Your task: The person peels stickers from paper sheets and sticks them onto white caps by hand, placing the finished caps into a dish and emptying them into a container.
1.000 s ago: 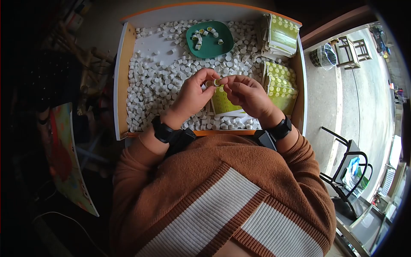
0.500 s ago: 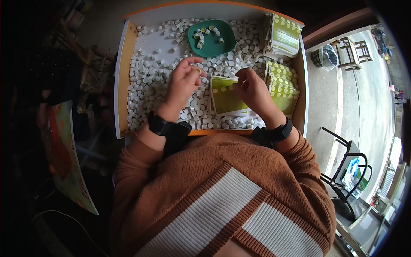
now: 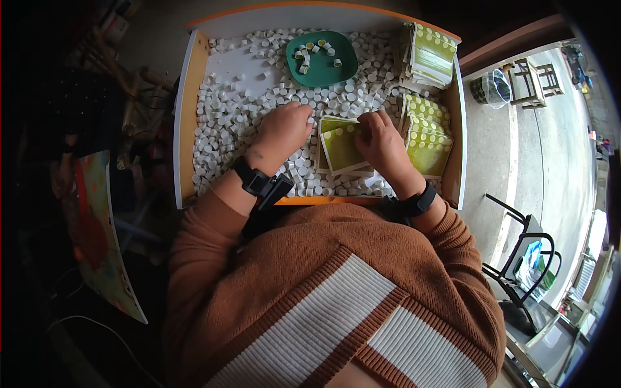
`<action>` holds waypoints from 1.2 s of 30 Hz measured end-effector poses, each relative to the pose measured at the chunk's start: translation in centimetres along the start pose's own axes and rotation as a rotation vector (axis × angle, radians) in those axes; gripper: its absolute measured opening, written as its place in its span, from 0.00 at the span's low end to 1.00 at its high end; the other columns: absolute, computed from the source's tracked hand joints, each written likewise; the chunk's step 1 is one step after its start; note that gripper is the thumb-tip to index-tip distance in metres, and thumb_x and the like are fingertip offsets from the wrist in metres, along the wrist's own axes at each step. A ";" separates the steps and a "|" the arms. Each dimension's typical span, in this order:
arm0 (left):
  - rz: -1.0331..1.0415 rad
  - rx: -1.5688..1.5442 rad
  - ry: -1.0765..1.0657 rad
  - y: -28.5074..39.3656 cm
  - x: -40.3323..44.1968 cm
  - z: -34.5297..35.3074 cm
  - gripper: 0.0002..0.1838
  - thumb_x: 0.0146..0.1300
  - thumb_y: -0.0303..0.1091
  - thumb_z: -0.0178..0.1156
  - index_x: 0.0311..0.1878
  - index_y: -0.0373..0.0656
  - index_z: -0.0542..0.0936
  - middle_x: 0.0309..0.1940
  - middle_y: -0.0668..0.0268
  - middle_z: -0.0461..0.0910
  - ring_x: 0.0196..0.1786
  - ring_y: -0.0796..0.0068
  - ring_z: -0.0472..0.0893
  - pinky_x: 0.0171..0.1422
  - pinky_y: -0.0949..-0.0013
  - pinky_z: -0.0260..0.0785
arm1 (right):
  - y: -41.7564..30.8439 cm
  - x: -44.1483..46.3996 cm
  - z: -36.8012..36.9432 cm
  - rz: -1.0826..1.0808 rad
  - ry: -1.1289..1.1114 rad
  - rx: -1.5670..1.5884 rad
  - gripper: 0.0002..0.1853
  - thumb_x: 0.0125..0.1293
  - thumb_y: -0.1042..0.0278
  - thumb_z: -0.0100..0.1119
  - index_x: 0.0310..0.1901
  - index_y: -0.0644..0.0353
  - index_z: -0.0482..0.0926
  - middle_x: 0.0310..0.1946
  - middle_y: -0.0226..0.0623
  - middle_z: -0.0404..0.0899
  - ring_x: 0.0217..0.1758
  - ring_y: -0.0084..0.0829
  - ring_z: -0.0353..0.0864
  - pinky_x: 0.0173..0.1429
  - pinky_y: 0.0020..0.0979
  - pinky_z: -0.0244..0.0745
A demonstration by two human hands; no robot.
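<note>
My left hand (image 3: 284,128) is over the white caps (image 3: 226,123), back of the hand up, with its fingers bent down and their tips hidden. My right hand (image 3: 380,139) is at the right side of the small pile of green sheets (image 3: 341,150), its thumb and fingers closed on the top sheet's upper right edge. That sheet lies at a tilt on the ones below. Beyond both hands is a green tray (image 3: 321,72), holding several white caps with yellow-green faces.
Stacks of green sheets with pale dots (image 3: 431,55) (image 3: 427,139) fill the box's right side. The box has a wooden left wall (image 3: 186,123) and an orange front edge (image 3: 336,201). At the left, a person's arm is partly visible in the dark. A chair (image 3: 527,258) stands right.
My hands have parted from the small cap they held together. My left hand has turned down over the loose caps. My right hand has moved to the sheet pile, where the top sheet has shifted.
</note>
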State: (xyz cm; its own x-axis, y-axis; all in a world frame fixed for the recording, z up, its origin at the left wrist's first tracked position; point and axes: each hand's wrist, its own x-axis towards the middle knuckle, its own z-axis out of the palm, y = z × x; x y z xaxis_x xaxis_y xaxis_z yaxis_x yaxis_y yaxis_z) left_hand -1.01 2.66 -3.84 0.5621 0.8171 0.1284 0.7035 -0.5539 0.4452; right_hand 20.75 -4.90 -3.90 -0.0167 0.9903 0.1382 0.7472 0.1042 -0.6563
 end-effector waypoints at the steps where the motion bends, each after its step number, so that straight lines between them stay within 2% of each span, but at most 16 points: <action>1: -0.001 0.033 -0.031 0.0 0.2 0.0 0.07 0.55 0.32 0.62 0.36 0.42 0.78 0.34 0.59 0.79 0.36 0.56 0.79 0.39 0.59 0.73 | 0.0 0.0 -0.1 -0.010 0.016 -0.014 0.15 0.53 0.72 0.64 0.44 0.61 0.75 0.39 0.44 0.75 0.39 0.46 0.79 0.43 0.37 0.76; 3: -0.001 0.067 -0.063 0.1 0.2 0.0 0.08 0.54 0.32 0.63 0.36 0.42 0.78 0.35 0.59 0.79 0.37 0.54 0.79 0.40 0.58 0.73 | 0.0 -0.1 -0.3 -0.031 0.048 -0.041 0.16 0.52 0.72 0.65 0.44 0.61 0.76 0.40 0.44 0.74 0.39 0.46 0.79 0.43 0.38 0.76; 7: -0.005 -0.003 0.079 0.0 0.5 0.4 0.07 0.55 0.29 0.62 0.34 0.38 0.75 0.31 0.58 0.79 0.29 0.59 0.80 0.35 0.60 0.73 | 0.4 0.1 -0.5 -0.066 0.047 -0.044 0.17 0.51 0.71 0.66 0.44 0.60 0.76 0.41 0.44 0.74 0.39 0.46 0.79 0.43 0.37 0.76; 10: -0.193 -0.757 0.015 0.1 0.2 0.4 0.04 0.62 0.28 0.59 0.38 0.40 0.74 0.32 0.66 0.78 0.27 0.78 0.75 0.30 0.75 0.68 | 0.4 0.1 -0.5 -0.074 0.027 -0.056 0.16 0.51 0.72 0.66 0.43 0.60 0.77 0.40 0.44 0.74 0.39 0.46 0.79 0.43 0.37 0.76; 11: -0.193 -0.758 0.016 0.2 0.1 0.4 0.04 0.62 0.28 0.59 0.38 0.40 0.74 0.32 0.66 0.78 0.27 0.78 0.75 0.30 0.75 0.68 | 0.4 0.2 -0.5 -0.082 0.018 -0.062 0.16 0.51 0.72 0.66 0.42 0.60 0.77 0.40 0.44 0.74 0.39 0.46 0.79 0.44 0.37 0.76; 14: -0.422 -1.391 -0.110 2.2 -0.4 -1.2 0.03 0.65 0.26 0.57 0.37 0.41 0.73 0.31 0.70 0.76 0.27 0.88 0.69 0.29 0.84 0.62 | 0.4 0.3 -0.3 -0.081 0.028 -0.046 0.15 0.50 0.72 0.66 0.41 0.60 0.77 0.38 0.44 0.74 0.38 0.47 0.78 0.43 0.37 0.76; 16: -0.412 -1.413 -0.110 2.5 -0.6 -1.1 0.03 0.64 0.26 0.57 0.38 0.41 0.73 0.31 0.70 0.76 0.27 0.88 0.70 0.29 0.84 0.62 | 0.6 0.4 -0.2 -0.080 0.036 -0.039 0.14 0.49 0.72 0.66 0.40 0.60 0.77 0.37 0.44 0.75 0.38 0.47 0.78 0.42 0.37 0.76; 19: -0.392 -1.458 -0.110 3.0 -0.6 -1.0 0.03 0.64 0.26 0.58 0.38 0.41 0.74 0.31 0.71 0.76 0.27 0.89 0.70 0.28 0.85 0.61 | 1.1 0.4 -0.2 -0.041 0.008 -0.060 0.12 0.54 0.72 0.65 0.39 0.62 0.75 0.32 0.39 0.76 0.32 0.39 0.78 0.37 0.32 0.74; 20: -0.388 -1.442 -0.114 3.0 -0.6 -1.1 0.03 0.63 0.25 0.58 0.39 0.40 0.75 0.31 0.71 0.76 0.27 0.89 0.69 0.29 0.85 0.61 | 1.2 0.4 -0.2 -0.042 0.008 -0.060 0.12 0.54 0.72 0.65 0.39 0.62 0.75 0.32 0.39 0.76 0.32 0.39 0.78 0.37 0.32 0.74; 23: -0.379 -1.409 -0.119 3.2 -0.6 -1.2 0.05 0.63 0.25 0.59 0.42 0.39 0.76 0.31 0.72 0.75 0.27 0.89 0.69 0.29 0.85 0.62 | 0.8 0.5 -0.8 0.289 -0.101 0.537 0.06 0.62 0.71 0.60 0.38 0.62 0.74 0.30 0.31 0.75 0.29 0.26 0.74 0.34 0.24 0.70; 24: -0.351 -1.378 -0.102 3.3 -0.6 -1.1 0.06 0.62 0.25 0.60 0.42 0.39 0.76 0.31 0.72 0.76 0.29 0.89 0.70 0.31 0.84 0.63 | 0.5 0.6 -1.1 0.287 -0.103 0.538 0.06 0.62 0.71 0.60 0.38 0.62 0.74 0.30 0.31 0.75 0.29 0.26 0.74 0.34 0.24 0.70; 27: -0.297 -1.315 -0.067 3.6 -0.7 -1.1 0.07 0.61 0.25 0.62 0.42 0.39 0.78 0.32 0.72 0.77 0.32 0.89 0.73 0.34 0.82 0.67 | -0.5 0.8 -2.3 0.334 -0.251 1.175 0.05 0.69 0.71 0.53 0.41 0.62 0.74 0.32 0.26 0.74 0.31 0.17 0.71 0.35 0.18 0.67; 30: -0.240 -0.989 0.039 4.1 -0.8 -0.9 0.11 0.58 0.21 0.62 0.45 0.38 0.79 0.33 0.70 0.78 0.32 0.84 0.75 0.37 0.80 0.69 | -2.0 1.0 -3.2 0.395 -0.341 1.317 0.07 0.69 0.70 0.51 0.44 0.63 0.75 0.33 0.26 0.75 0.31 0.16 0.71 0.34 0.17 0.66; 31: -0.240 -0.989 0.039 4.1 -0.8 -0.9 0.11 0.58 0.21 0.62 0.45 0.38 0.79 0.33 0.70 0.78 0.32 0.84 0.75 0.37 0.80 0.69 | -2.3 1.1 -3.3 0.427 -0.386 1.386 0.08 0.70 0.70 0.51 0.45 0.63 0.75 0.33 0.27 0.75 0.30 0.16 0.70 0.34 0.17 0.65; 34: -0.023 -0.647 0.216 4.3 -0.8 -0.9 0.12 0.52 0.22 0.65 0.42 0.39 0.80 0.34 0.64 0.81 0.34 0.73 0.80 0.38 0.72 0.73 | -3.2 1.2 -3.0 0.497 -0.408 1.430 0.11 0.70 0.70 0.50 0.49 0.64 0.75 0.34 0.27 0.75 0.30 0.16 0.70 0.34 0.15 0.65; 36: -0.006 -0.627 0.230 4.5 -0.7 -1.0 0.13 0.52 0.21 0.64 0.42 0.40 0.80 0.34 0.62 0.81 0.34 0.70 0.80 0.39 0.71 0.73 | -3.3 1.2 -2.9 0.531 -0.421 1.452 0.12 0.69 0.70 0.50 0.51 0.64 0.75 0.34 0.27 0.76 0.30 0.16 0.70 0.34 0.15 0.65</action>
State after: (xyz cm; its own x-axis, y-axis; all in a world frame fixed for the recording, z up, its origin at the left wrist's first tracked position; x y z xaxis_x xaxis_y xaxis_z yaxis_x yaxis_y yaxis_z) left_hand 1.30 -0.22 -1.01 0.4028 0.8716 0.2794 0.2814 -0.4084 0.8683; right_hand 20.17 -4.28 0.60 -0.3296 0.8693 -0.3684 -0.5029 -0.4919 -0.7108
